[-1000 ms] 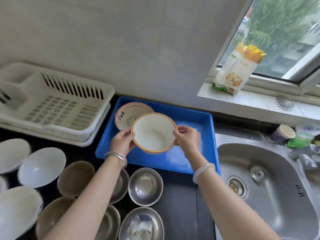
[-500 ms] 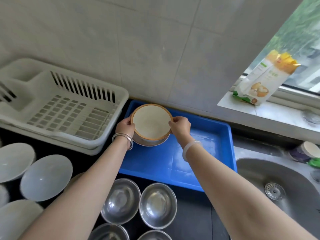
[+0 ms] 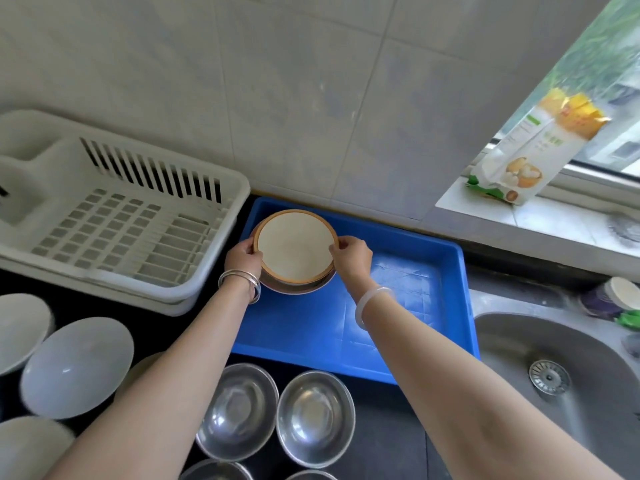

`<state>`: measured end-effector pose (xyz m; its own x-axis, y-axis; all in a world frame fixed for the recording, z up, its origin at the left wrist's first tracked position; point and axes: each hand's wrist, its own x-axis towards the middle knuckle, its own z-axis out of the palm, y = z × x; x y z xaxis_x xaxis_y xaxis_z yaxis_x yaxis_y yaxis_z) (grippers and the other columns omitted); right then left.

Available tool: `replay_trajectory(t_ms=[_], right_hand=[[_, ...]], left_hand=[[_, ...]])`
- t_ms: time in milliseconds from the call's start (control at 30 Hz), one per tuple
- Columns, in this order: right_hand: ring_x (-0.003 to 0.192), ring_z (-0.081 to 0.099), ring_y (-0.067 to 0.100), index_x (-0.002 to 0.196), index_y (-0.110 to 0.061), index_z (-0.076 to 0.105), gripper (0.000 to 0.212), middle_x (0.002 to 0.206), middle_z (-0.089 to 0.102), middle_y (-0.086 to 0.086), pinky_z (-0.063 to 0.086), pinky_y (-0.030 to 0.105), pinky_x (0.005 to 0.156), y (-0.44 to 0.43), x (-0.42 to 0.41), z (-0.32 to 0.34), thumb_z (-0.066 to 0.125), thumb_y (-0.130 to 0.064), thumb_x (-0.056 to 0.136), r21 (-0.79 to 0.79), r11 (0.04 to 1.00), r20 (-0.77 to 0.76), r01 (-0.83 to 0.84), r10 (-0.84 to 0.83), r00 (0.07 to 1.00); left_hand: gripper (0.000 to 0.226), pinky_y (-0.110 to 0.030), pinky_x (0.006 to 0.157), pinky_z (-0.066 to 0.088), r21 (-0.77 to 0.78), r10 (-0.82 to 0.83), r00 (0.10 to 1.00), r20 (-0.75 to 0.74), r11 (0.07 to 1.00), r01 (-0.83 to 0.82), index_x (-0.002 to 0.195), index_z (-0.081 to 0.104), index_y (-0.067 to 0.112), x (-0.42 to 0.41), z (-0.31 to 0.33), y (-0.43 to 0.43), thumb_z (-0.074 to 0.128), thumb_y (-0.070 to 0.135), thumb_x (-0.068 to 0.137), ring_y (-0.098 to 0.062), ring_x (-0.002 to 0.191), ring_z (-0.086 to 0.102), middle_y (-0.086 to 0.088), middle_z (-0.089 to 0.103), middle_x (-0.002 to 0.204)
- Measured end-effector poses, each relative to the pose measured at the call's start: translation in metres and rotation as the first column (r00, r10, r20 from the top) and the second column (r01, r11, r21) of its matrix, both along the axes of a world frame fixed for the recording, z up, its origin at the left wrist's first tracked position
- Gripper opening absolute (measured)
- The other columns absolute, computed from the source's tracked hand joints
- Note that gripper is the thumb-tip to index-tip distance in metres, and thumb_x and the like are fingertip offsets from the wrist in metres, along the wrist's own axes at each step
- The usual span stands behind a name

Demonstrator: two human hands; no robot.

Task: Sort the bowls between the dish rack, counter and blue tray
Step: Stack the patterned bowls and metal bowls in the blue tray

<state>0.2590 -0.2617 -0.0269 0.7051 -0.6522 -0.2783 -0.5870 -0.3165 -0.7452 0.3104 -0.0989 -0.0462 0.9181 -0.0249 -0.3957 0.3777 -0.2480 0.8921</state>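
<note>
A cream bowl with an orange rim [image 3: 294,245] sits nested on a pink-rimmed bowl [image 3: 296,288] in the back left corner of the blue tray [image 3: 398,306]. My left hand [image 3: 242,259] grips the orange-rimmed bowl's left edge and my right hand [image 3: 349,254] pinches its right edge. The white dish rack [image 3: 114,220] stands left of the tray with nothing in it. Steel bowls [image 3: 239,414] [image 3: 315,417] and white bowls [image 3: 78,367] stand on the dark counter [image 3: 384,441] in front.
A steel sink [image 3: 561,375] lies to the right of the tray. A food carton [image 3: 530,150] stands on the window sill at the upper right. Small containers [image 3: 613,299] sit behind the sink. The tiled wall runs right behind the tray and rack.
Both hands carried the orange-rimmed bowl from above the tray's middle to its back left corner and lowered it onto the pink-rimmed bowl.
</note>
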Motion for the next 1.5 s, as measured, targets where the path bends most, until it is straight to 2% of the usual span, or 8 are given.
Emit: replay_trajectory(t_ms=[233, 433, 567, 733, 900, 1000, 1133, 1500], right_hand=[[0.078, 0.058, 0.025, 0.098, -0.009, 0.066, 0.024, 0.089, 0.067, 0.009, 0.041, 0.024, 0.058, 0.004, -0.006, 0.004, 0.043, -0.007, 0.091, -0.028, 0.999, 0.045, -0.018, 0.019, 0.999], [0.105, 0.061, 0.028, 0.130, -0.011, 0.054, 0.042, 0.121, 0.064, 0.009, 0.052, 0.036, 0.086, -0.007, -0.025, 0.018, 0.043, -0.016, 0.091, 0.052, 0.996, 0.005, -0.073, 0.073, 0.997], [0.085, 0.067, 0.027, 0.103, -0.015, 0.065, 0.027, 0.092, 0.071, 0.007, 0.057, 0.043, 0.078, -0.012, -0.066, 0.028, 0.043, -0.018, 0.089, 0.041, 0.997, 0.078, -0.065, 0.062, 0.995], [0.052, 0.059, 0.011, 0.086, -0.013, 0.067, 0.018, 0.063, 0.065, -0.002, 0.050, 0.029, 0.057, -0.001, -0.141, 0.025, 0.050, -0.018, 0.088, 0.137, 0.985, 0.066, -0.102, 0.094, 0.993], [0.058, 0.058, 0.013, 0.083, -0.017, 0.065, 0.015, 0.070, 0.066, -0.001, 0.048, 0.028, 0.061, 0.018, -0.219, -0.007, 0.052, -0.023, 0.086, 0.143, 0.976, -0.152, -0.166, 0.187, 0.970], [0.081, 0.061, 0.016, 0.105, -0.019, 0.063, 0.024, 0.095, 0.067, -0.003, 0.047, 0.027, 0.065, 0.027, -0.244, -0.028, 0.055, -0.031, 0.086, 0.084, 0.967, -0.258, -0.242, 0.256, 0.932], [0.071, 0.066, 0.017, 0.122, -0.014, 0.056, 0.034, 0.101, 0.065, 0.007, 0.057, 0.024, 0.057, 0.038, -0.249, -0.045, 0.059, -0.024, 0.089, 0.388, 0.918, -0.210, -0.085, 0.177, 0.962], [0.048, 0.066, 0.004, 0.074, -0.008, 0.071, 0.022, 0.061, 0.063, 0.000, 0.053, 0.015, 0.049, 0.022, -0.266, -0.016, 0.052, -0.001, 0.082, 0.385, 0.923, -0.141, -0.015, 0.075, 0.987]], left_hand=[[0.044, -0.040, 0.100, 0.045, -0.069, 0.064, 0.998, -0.022, 0.995, -0.065, 0.130, 0.050, 0.007, -0.002, 0.004, 0.000, 0.047, -0.002, 0.087, -0.029, 0.114, 0.057, -0.012, 0.060, 0.127], [0.040, -0.037, 0.103, 0.042, -0.120, 0.001, 0.999, -0.034, 0.993, -0.005, 0.128, 0.052, 0.004, -0.024, 0.019, 0.009, 0.049, 0.001, 0.088, -0.027, 0.118, 0.054, -0.007, 0.059, 0.126], [0.043, -0.027, 0.097, 0.042, -0.194, 0.011, 0.996, -0.088, 0.981, -0.028, 0.131, 0.048, 0.005, -0.068, 0.039, 0.027, 0.053, 0.007, 0.089, -0.018, 0.114, 0.053, -0.009, 0.055, 0.131], [0.036, -0.022, 0.083, 0.047, -0.220, -0.032, 0.974, -0.223, 0.975, -0.018, 0.124, 0.051, -0.001, -0.158, 0.052, 0.047, 0.053, -0.001, 0.088, -0.016, 0.096, 0.055, -0.010, 0.060, 0.102], [0.029, -0.012, 0.064, 0.049, -0.046, -0.102, 0.949, -0.297, 0.995, 0.092, 0.113, 0.056, -0.006, -0.240, 0.034, 0.063, 0.058, -0.005, 0.083, -0.013, 0.076, 0.055, -0.011, 0.062, 0.091], [0.036, -0.018, 0.075, 0.050, 0.059, -0.201, 0.932, -0.300, 0.972, 0.229, 0.116, 0.056, -0.004, -0.268, 0.022, 0.066, 0.062, -0.006, 0.080, -0.022, 0.096, 0.060, -0.019, 0.062, 0.112], [0.036, -0.026, 0.092, 0.045, 0.235, -0.303, 0.926, -0.227, 0.905, 0.354, 0.113, 0.061, 0.001, -0.277, 0.010, 0.065, 0.065, -0.003, 0.077, -0.023, 0.108, 0.061, -0.015, 0.065, 0.115], [0.025, -0.021, 0.076, 0.044, 0.438, -0.410, 0.889, -0.204, 0.774, 0.457, 0.097, 0.070, 0.013, -0.275, -0.006, 0.065, 0.058, -0.001, 0.079, -0.012, 0.082, 0.061, -0.005, 0.073, 0.096]])
